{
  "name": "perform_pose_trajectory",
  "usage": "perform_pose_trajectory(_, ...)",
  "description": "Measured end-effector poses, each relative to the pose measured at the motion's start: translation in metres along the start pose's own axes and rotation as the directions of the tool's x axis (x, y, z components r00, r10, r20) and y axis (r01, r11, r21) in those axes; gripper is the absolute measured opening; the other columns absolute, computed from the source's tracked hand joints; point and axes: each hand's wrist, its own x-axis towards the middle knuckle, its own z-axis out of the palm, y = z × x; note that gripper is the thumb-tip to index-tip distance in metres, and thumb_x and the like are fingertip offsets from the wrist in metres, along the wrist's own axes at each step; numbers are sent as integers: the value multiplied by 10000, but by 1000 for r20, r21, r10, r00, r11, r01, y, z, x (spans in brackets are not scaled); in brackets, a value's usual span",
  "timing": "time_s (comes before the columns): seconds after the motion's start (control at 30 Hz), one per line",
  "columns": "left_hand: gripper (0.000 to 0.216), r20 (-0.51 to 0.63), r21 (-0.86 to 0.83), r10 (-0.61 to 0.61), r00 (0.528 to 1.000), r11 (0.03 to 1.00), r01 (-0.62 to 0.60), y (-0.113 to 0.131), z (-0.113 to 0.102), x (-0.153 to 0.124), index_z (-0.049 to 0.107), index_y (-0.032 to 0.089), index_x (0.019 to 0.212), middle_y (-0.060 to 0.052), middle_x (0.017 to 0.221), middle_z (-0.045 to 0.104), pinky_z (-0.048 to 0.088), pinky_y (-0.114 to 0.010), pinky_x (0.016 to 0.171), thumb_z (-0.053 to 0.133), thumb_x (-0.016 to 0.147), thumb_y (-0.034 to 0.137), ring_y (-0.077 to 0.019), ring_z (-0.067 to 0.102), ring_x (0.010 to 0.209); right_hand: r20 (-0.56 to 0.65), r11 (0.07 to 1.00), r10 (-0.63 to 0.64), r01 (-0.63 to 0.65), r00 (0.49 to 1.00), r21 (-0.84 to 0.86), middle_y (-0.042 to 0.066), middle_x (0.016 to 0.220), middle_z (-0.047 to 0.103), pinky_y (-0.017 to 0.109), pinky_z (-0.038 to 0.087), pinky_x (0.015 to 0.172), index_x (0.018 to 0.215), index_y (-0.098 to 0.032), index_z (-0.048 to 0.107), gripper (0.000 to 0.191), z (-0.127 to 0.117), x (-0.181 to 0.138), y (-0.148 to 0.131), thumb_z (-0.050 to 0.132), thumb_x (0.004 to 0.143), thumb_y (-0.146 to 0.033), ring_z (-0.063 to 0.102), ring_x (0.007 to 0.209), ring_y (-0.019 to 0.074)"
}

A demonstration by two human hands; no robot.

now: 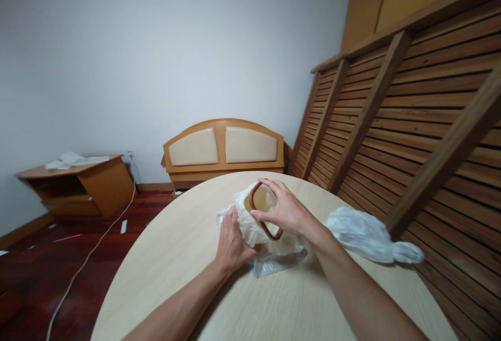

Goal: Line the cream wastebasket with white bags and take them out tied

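A small container with a brown rim and cream inside point(270, 201) lies tilted on the round table, its opening turned toward me and to the right. Crumpled white translucent plastic bag point(243, 210) surrounds its outside, and a loose part spreads on the tabletop below. My right hand point(285, 206) grips the brown rim, thumb at the near left side and fingers at the top. On the left, my left hand point(234, 242) presses round the bagged side, its fingers curled against the plastic. The container's far side and base are hidden by the bag.
Another knotted white plastic bag point(360, 234) lies at the right of the pale round table point(164, 268). Wooden slatted panels point(391, 121) lean along the right. Behind stands a headboard point(221, 148); a low cabinet point(94, 184) and a white cable point(94, 255) are left.
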Motion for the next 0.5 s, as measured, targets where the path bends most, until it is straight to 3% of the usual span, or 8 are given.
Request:
perform_pose_trajectory(0.33,1020,2,-8,7,1000,1000,-7,3,2,1,261,196,1481,-184,1405,447,408,-597,1084,803,625,315,-408,453,1319,-18,1000,-1,1,1000,-6,125,1426,539,448,397,1140,1448,-246,529,873,0,1,-5,844,659,-448,530,1312,289)
perform_pose_trajectory(0.5,1039,-17,-20,-131,991,991,131,2,-2,6,233,191,1491,-175,1415,439,411,-561,1101,812,641,339,-382,455,1324,-88,996,19,-27,996,-90,109,1486,460,476,381,1150,1477,-323,498,905,-12,-2,-16,842,656,-488,459,1378,318)
